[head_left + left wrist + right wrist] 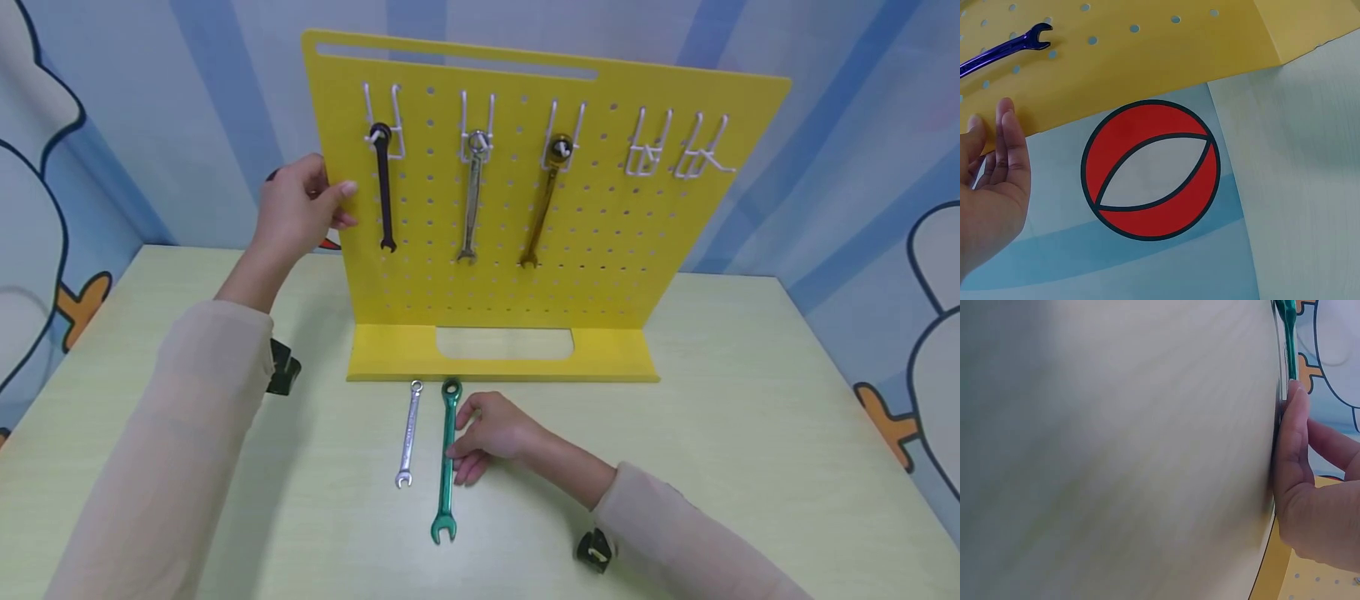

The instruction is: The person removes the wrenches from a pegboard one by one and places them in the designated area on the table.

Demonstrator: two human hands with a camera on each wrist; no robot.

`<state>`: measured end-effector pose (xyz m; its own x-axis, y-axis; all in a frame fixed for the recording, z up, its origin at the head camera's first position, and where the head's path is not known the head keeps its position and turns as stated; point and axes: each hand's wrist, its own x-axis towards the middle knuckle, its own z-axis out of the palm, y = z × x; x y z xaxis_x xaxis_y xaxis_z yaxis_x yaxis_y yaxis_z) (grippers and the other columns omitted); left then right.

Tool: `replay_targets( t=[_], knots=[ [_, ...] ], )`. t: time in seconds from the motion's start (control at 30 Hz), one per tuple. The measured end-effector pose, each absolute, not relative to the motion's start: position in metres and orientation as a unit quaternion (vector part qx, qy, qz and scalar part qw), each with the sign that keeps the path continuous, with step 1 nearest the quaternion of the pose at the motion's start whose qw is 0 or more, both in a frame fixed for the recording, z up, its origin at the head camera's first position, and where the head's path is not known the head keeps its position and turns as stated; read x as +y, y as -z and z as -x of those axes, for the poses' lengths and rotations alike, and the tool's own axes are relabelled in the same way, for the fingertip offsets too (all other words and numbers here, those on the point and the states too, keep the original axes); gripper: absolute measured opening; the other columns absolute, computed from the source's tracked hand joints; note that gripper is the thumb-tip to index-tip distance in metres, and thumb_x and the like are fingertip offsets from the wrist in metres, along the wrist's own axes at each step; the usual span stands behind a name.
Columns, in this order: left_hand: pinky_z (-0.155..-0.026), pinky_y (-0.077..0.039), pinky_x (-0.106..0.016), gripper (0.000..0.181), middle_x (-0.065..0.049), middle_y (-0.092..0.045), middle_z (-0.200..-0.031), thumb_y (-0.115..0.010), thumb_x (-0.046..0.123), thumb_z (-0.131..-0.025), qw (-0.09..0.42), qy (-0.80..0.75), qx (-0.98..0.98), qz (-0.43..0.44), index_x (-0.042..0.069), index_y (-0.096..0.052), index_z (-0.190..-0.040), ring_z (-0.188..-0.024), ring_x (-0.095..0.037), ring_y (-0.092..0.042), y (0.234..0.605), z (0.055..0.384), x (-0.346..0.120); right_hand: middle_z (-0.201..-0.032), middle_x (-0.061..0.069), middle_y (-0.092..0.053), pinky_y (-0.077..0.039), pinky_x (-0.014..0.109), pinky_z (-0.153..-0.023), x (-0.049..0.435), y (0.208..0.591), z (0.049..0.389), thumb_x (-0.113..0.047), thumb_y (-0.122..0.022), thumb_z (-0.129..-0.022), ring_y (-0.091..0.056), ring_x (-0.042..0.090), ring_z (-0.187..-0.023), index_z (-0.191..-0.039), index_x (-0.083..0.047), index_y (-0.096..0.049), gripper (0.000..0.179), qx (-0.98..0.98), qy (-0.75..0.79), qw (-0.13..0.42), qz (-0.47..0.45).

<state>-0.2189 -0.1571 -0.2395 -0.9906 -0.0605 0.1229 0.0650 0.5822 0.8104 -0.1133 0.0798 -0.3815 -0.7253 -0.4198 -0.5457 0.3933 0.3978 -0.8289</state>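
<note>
My left hand [294,204] grips the left edge of a yellow pegboard [495,287], its thumb on the front face. In the left wrist view, that hand [997,187] is at the board's edge, near a dark wrench [1007,49]. A green ratchet combination wrench [446,492] lies on the table before the board's base. At its middle, my right hand [498,429] pinches it from the right side. The right wrist view shows the right hand [1310,487] low beside the tabletop, fingertips at the green wrench [1290,337]. Left of it lies a small silver wrench [409,437].
On the pegboard's white hooks hang a black wrench [385,192], a silver wrench [472,200] and a bronze-coloured wrench [543,212]. Two white hooks [647,150] at the right hold nothing. A cartoon-printed wall [247,100] stands behind the pale table [750,433].
</note>
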Motion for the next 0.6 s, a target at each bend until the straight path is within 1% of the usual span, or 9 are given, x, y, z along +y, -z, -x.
replay_targets(
  t=[0.23, 0.43, 0.6],
  knots=[
    [-0.063, -0.056, -0.021, 0.030, -0.014, -0.053, -0.091, -0.048, 0.028, -0.093, 0.060, 0.467, -0.882, 0.005, 0.003, -0.036, -0.083, -0.073, -0.016, -0.065, 0.2388, 0.2184, -0.1571, -0.066, 0.020, -0.063, -0.056, 0.037, -0.048, 0.0806, 0.3800, 0.1123, 0.008, -0.064, -0.079, -0.064, 0.027, -0.051, -0.096, 0.006, -0.046, 0.025, 0.742, 0.564, 0.362, 0.019],
    [-0.061, -0.055, -0.021, 0.030, -0.015, -0.056, -0.094, -0.049, 0.029, -0.092, 0.066, 0.460, -0.886, 0.004, 0.003, -0.038, -0.084, -0.072, -0.015, -0.066, 0.2393, 0.2184, -0.1572, -0.067, 0.018, -0.064, -0.056, 0.034, -0.048, 0.0833, 0.3772, 0.1129, 0.003, -0.067, -0.080, -0.064, 0.027, -0.053, -0.098, 0.004, -0.047, 0.027, 0.756, 0.547, 0.358, 0.033],
    [-0.061, -0.055, -0.021, 0.030, -0.016, -0.056, -0.095, -0.048, 0.029, -0.092, 0.069, 0.460, -0.885, 0.004, 0.003, -0.038, -0.084, -0.073, -0.015, -0.066, 0.2396, 0.2183, -0.1571, -0.070, 0.017, -0.065, -0.057, 0.033, -0.050, 0.0864, 0.3747, 0.1159, 0.001, -0.068, -0.080, -0.064, 0.026, -0.055, -0.101, 0.003, -0.048, 0.029, 0.761, 0.539, 0.357, 0.044]
  ],
)
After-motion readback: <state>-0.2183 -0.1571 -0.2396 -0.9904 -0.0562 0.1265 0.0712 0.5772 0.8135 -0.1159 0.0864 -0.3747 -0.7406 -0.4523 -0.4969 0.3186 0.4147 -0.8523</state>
